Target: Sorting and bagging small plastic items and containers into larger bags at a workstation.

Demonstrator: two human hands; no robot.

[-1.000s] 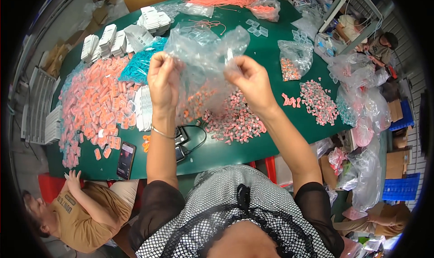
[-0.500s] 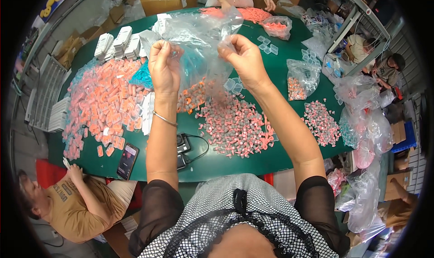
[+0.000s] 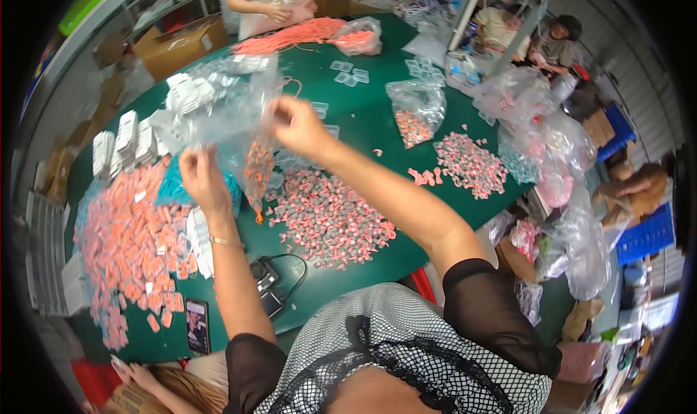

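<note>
A clear plastic bag (image 3: 231,113) is stretched between my two hands above the table. My left hand (image 3: 205,176) pinches its near left side. At its right side, my right hand (image 3: 299,126), blurred by motion, grips the film with closed fingers. Behind and below the bag is a narrow heap of orange pieces (image 3: 258,171); whether any lie inside the bag, I cannot tell. Nearer to me spreads a pile of pink-and-grey earplugs (image 3: 327,222). Partly behind my left hand sits a teal bundle (image 3: 173,189).
Orange small cases (image 3: 131,240) cover the left of the green table (image 3: 348,131), near white packs (image 3: 125,138). A phone (image 3: 197,325) and a black device (image 3: 265,280) with a cable lie near me. Right are a part-filled bag (image 3: 415,116) and another earplug pile (image 3: 470,164). Co-workers sit or stand around.
Both hands have moved left and lower in the picture with the bag, and the bag has tilted. The whole view has turned, bringing more of the right side into sight.
</note>
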